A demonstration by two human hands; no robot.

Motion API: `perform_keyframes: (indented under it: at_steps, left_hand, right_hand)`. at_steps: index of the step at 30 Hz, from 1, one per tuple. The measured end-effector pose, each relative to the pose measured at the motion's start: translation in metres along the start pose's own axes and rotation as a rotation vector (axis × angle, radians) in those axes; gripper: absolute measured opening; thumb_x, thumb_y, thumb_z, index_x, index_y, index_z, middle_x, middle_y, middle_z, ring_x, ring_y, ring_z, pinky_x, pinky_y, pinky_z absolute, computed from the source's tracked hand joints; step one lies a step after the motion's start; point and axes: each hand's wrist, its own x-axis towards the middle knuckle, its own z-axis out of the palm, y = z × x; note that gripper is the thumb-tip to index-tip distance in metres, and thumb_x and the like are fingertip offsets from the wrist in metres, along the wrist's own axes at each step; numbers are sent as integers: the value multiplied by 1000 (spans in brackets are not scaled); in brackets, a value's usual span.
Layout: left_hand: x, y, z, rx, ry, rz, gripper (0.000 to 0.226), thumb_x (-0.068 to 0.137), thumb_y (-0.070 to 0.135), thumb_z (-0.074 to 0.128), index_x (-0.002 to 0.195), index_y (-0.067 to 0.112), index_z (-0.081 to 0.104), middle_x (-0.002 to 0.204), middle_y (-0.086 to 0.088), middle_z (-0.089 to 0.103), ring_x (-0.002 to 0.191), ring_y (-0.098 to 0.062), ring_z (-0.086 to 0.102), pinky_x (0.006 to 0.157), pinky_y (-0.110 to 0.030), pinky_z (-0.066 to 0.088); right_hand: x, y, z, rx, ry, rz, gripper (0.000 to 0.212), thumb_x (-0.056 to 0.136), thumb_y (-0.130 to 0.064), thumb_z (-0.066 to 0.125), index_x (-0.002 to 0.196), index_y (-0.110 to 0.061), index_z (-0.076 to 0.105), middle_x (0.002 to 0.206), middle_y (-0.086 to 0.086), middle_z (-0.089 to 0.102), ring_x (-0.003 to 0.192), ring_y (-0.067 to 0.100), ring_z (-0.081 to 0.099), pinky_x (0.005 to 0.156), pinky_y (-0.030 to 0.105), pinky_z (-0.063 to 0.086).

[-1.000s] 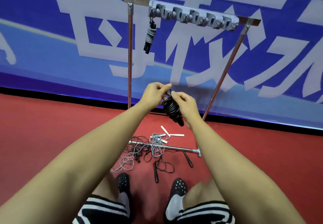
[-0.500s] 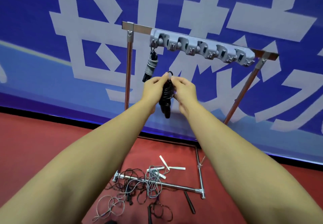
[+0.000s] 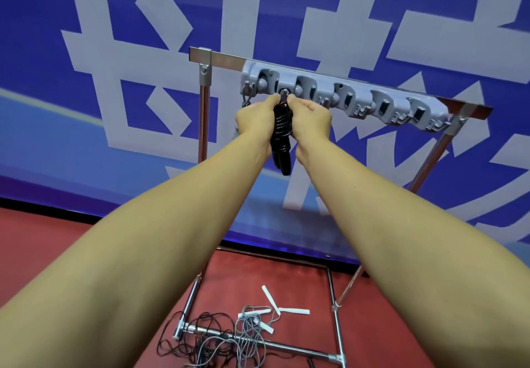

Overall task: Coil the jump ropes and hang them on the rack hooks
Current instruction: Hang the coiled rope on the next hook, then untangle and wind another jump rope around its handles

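A black coiled jump rope hangs between my hands, its top loop raised to the second hook of the grey hook strip. My left hand pinches the loop from the left and my right hand pinches it from the right. The strip is mounted on a metal rack. Another coiled rope hangs from the first hook and is mostly hidden behind my left hand; only its clip shows.
Tangled black and grey ropes and white handles lie on the red floor around the rack's base bar. A blue banner with large white characters stands right behind the rack.
Both hands lifted the black coiled rope from chest height up to the hook strip, and its loop now sits at the second hook. The view tilted upward.
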Motion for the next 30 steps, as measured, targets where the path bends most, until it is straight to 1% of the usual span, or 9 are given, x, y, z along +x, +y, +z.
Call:
perform_keyframes:
  at_steps: [2, 5, 7, 11, 14, 16, 21, 26, 30]
  left_hand:
    - [6, -6, -1, 9, 14, -36, 15, 87, 19, 78, 88, 6, 70, 75, -5, 69, 55, -17, 63, 43, -19, 46]
    - [10, -14, -4, 53, -13, -25, 17, 91, 24, 75, 84, 9, 71, 76, -5, 70, 65, -22, 65, 57, -26, 51]
    - [8, -17, -8, 96, -55, 18, 24, 96, 32, 70, 80, 14, 71, 74, -1, 70, 67, -18, 64, 62, -27, 51]
    - [2, -25, -20, 93, -90, 154, 26, 102, 35, 61, 88, 15, 71, 84, 1, 66, 77, -15, 60, 75, -27, 50]
    - [-6, -40, -39, 105, -11, 295, 15, 100, 31, 63, 98, 20, 73, 98, 9, 74, 95, -11, 68, 95, -32, 55]
    - [-14, -65, -56, 133, -5, 338, 12, 100, 30, 63, 102, 23, 73, 104, 8, 76, 105, -8, 69, 101, -37, 55]
    - [-36, -185, -104, 348, -142, 175, 23, 99, 34, 63, 114, 18, 72, 114, 3, 74, 111, -9, 67, 105, -43, 52]
    - [-65, -328, -150, 477, -208, -81, 18, 97, 36, 65, 109, 24, 71, 113, 2, 75, 110, -11, 69, 104, -38, 53]
    - [-83, -429, -187, 531, -153, -263, 14, 98, 28, 67, 107, 18, 71, 100, -2, 74, 89, -14, 67, 82, -30, 52]
  right_hand:
    - [6, 4, 0, -4, -14, 62, 13, 95, -21, 71, 85, -13, 73, 84, 4, 75, 73, 20, 69, 61, 27, 57]
    - [8, 8, -1, -23, -38, 91, 11, 96, -21, 71, 94, -11, 74, 86, 4, 74, 69, 17, 67, 50, 22, 51]
    - [7, 12, -3, -47, -49, 41, 14, 98, -21, 68, 103, -10, 75, 93, 2, 75, 74, 13, 68, 59, 24, 52]
    - [2, 27, -12, -142, -53, -58, 24, 103, -26, 56, 121, -17, 68, 111, -3, 70, 89, 8, 63, 80, 21, 53]
    - [-10, 54, -33, -319, -12, -112, 28, 106, -27, 49, 127, -16, 62, 109, -7, 63, 85, 5, 58, 62, 8, 45]
    - [-24, 88, -55, -443, -29, -121, 29, 106, -25, 49, 129, -15, 62, 113, -6, 63, 95, 10, 58, 66, 13, 48]
    - [-70, 224, -129, -731, -188, 12, 29, 102, -22, 57, 129, -12, 65, 124, 6, 70, 112, 22, 65, 98, 27, 45]
    - [-121, 353, -206, -866, -267, 287, 32, 100, -21, 62, 130, -9, 64, 129, 9, 69, 117, 27, 64, 107, 36, 45]
    - [-156, 443, -264, -954, -299, 478, 39, 98, -26, 66, 132, -9, 62, 133, 11, 67, 124, 30, 62, 107, 39, 45]
